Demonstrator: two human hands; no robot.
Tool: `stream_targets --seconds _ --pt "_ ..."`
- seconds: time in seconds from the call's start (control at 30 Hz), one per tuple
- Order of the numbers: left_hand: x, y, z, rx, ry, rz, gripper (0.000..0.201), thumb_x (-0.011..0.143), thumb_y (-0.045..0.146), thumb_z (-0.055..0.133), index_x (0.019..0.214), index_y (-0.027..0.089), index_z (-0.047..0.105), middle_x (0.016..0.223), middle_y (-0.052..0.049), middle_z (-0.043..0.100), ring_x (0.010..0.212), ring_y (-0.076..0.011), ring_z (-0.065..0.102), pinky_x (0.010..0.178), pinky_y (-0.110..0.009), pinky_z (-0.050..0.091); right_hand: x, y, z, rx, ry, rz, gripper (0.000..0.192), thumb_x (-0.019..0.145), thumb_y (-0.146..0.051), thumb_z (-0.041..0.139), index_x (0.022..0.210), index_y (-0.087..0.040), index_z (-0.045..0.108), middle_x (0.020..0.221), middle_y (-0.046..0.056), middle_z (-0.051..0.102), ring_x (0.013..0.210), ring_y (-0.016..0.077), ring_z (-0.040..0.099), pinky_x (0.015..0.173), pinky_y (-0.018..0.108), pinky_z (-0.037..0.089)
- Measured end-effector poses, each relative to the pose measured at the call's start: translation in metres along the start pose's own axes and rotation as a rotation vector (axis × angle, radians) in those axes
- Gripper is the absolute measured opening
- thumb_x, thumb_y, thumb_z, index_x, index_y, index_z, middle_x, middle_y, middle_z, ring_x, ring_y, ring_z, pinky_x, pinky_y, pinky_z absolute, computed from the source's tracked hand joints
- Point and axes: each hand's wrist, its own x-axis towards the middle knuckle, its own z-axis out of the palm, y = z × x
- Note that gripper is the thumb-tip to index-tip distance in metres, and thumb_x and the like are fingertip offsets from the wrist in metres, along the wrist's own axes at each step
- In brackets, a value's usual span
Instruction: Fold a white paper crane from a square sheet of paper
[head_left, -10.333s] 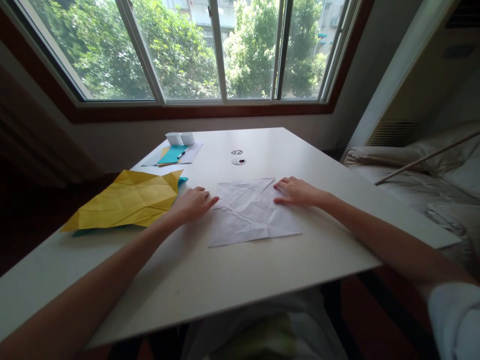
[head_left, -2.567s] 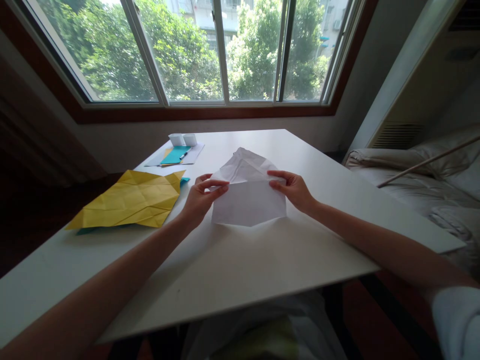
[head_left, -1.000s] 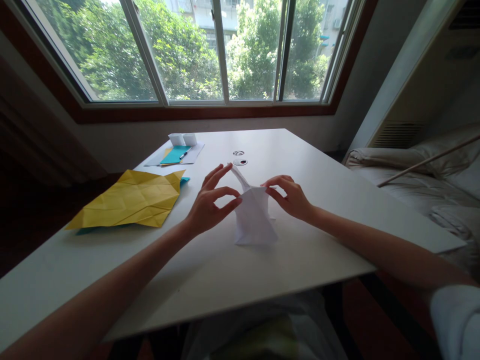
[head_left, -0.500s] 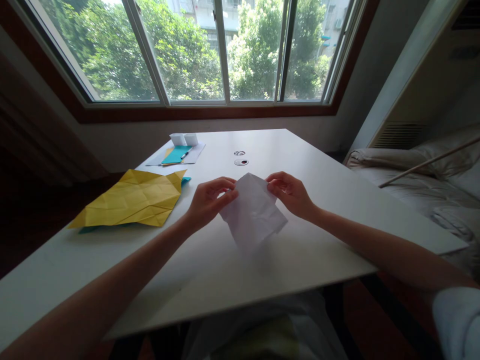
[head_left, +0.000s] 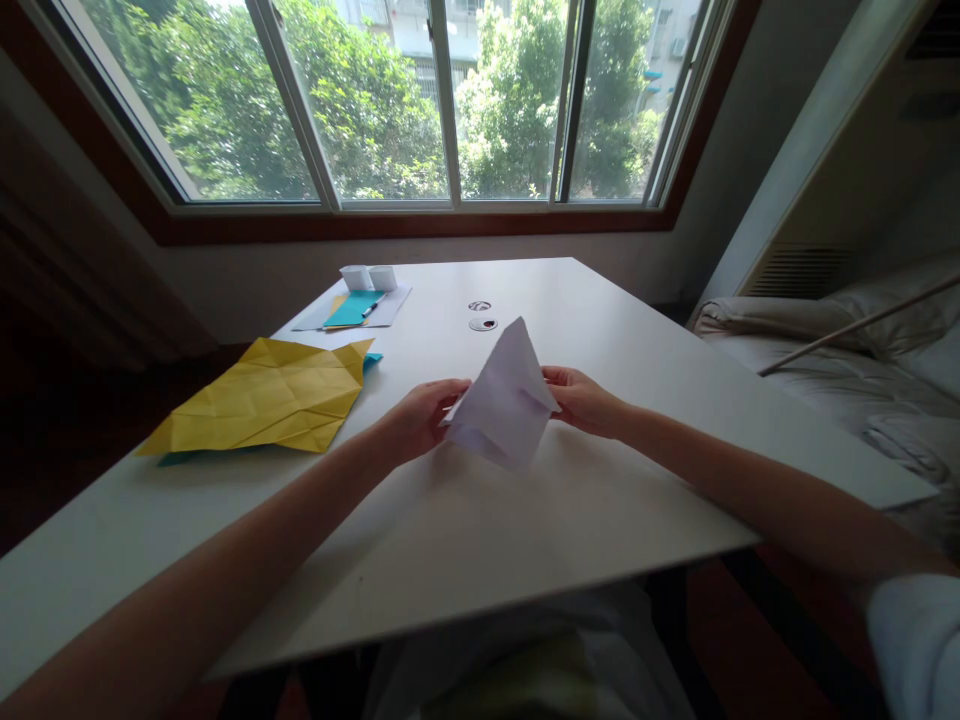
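You hold a folded white paper point(head_left: 504, 405) above a white table point(head_left: 600, 500), your left hand point(head_left: 420, 418) pinching its left corner and your right hand point(head_left: 581, 398) its right. A creased yellow sheet point(head_left: 262, 395) lies to your left, well apart. A window point(head_left: 450, 100) with green trees faces you.

A home bedroom is showing here: a bed point(head_left: 847, 370) with rumpled bedding is lying at the right, a white desk point(head_left: 600, 500) is standing under a wide window point(head_left: 420, 100) facing trees.
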Motion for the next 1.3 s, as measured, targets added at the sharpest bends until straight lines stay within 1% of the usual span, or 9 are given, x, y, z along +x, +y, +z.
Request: stream_targets --seconds 0.2,0.4,0.5,0.67,0.77,0.83,0.93,1.07,1.3 --pt "-0.004 0.004 0.002 -0.087 -0.072 -0.201 0.011 0.072 0.021 0.063 0.082 0.016 0.067 0.077 -0.005 0.065 0.065 -0.0153 0.062 0.055 -0.022 0.053 0.0 0.002 0.0 0.052 -0.019 0.02 0.028 0.059 -0.02 0.073 0.086 -0.017 0.065 0.084 0.003 0.066 0.07 0.0123 0.059 0.062 0.025 0.05" --pt "-0.006 0.006 0.005 -0.144 -0.041 -0.262 0.007 0.074 0.017 0.06 0.076 0.014 0.066 0.071 -0.004 0.065 0.057 -0.0122 0.061 0.054 -0.02 0.054 0.003 0.004 0.001 0.027 -0.02 -0.022 0.025 0.059 -0.024 0.072 0.083 -0.017 0.064 0.084 0.004 0.067 0.073 0.0142 0.06 0.067 0.028 0.048" --pt "-0.003 0.005 0.004 -0.18 0.007 -0.21 0.009 0.076 0.014 0.057 0.074 0.013 0.065 0.071 -0.005 0.066 0.056 -0.0115 0.061 0.052 -0.019 0.053 0.007 0.005 -0.004 -0.096 0.129 -0.089 0.02 0.069 -0.035 0.064 0.08 -0.019 0.061 0.083 0.003 0.064 0.077 0.015 0.058 0.067 0.028 0.047" --pt "-0.003 0.009 0.008 -0.239 0.184 -0.151 0.01 0.079 0.013 0.053 0.074 0.013 0.062 0.064 -0.003 0.063 0.05 -0.0104 0.059 0.051 -0.02 0.052 0.004 -0.001 -0.01 -0.5 0.549 -0.505 0.035 0.083 -0.053 0.042 0.094 -0.022 0.056 0.1 0.006 0.059 0.089 0.0178 0.054 0.072 0.031 0.045" --pt "-0.004 0.009 0.012 -0.256 0.23 -0.141 0.008 0.08 0.012 0.053 0.078 0.013 0.06 0.066 -0.004 0.064 0.053 -0.0119 0.06 0.053 -0.022 0.053 -0.007 -0.005 -0.002 -0.769 0.533 -0.78 0.037 0.081 -0.053 0.049 0.104 -0.024 0.053 0.109 0.008 0.056 0.096 0.0206 0.052 0.078 0.035 0.044" --pt "-0.005 0.007 0.015 -0.255 0.231 -0.135 0.007 0.081 0.012 0.053 0.08 0.012 0.06 0.071 -0.006 0.065 0.057 -0.0141 0.063 0.055 -0.024 0.054 -0.012 -0.006 0.007 -0.899 0.476 -0.861 0.04 0.075 -0.05 0.06 0.105 -0.024 0.054 0.105 0.008 0.058 0.098 0.0225 0.052 0.08 0.036 0.044" --pt "-0.005 0.004 0.019 -0.243 0.19 -0.108 0.008 0.082 0.012 0.053 0.083 0.011 0.06 0.076 -0.009 0.067 0.063 -0.0165 0.064 0.059 -0.027 0.054 -0.014 -0.003 0.018 -0.934 0.388 -0.83 0.038 0.071 -0.041 0.067 0.103 -0.023 0.056 0.09 0.005 0.062 0.084 0.019 0.056 0.073 0.032 0.046" --pt "-0.006 0.002 0.023 -0.224 0.174 -0.087 0.01 0.083 0.01 0.05 0.085 0.009 0.06 0.075 -0.01 0.067 0.063 -0.0166 0.065 0.061 -0.027 0.055 -0.01 0.003 0.021 -0.915 0.385 -0.714 0.016 0.075 -0.03 0.062 0.088 -0.021 0.06 0.071 -0.001 0.061 0.062 0.0118 0.054 0.06 0.025 0.043" --pt "-0.006 0.0 0.026 -0.25 0.161 -0.066 0.012 0.083 0.008 0.049 0.088 0.008 0.06 0.078 -0.011 0.067 0.066 -0.0181 0.065 0.062 -0.029 0.055 -0.006 0.004 0.015 -0.918 0.424 -0.689 0.004 0.072 -0.02 0.06 0.076 -0.019 0.06 0.062 -0.003 0.056 0.057 0.0092 0.051 0.057 0.021 0.04"
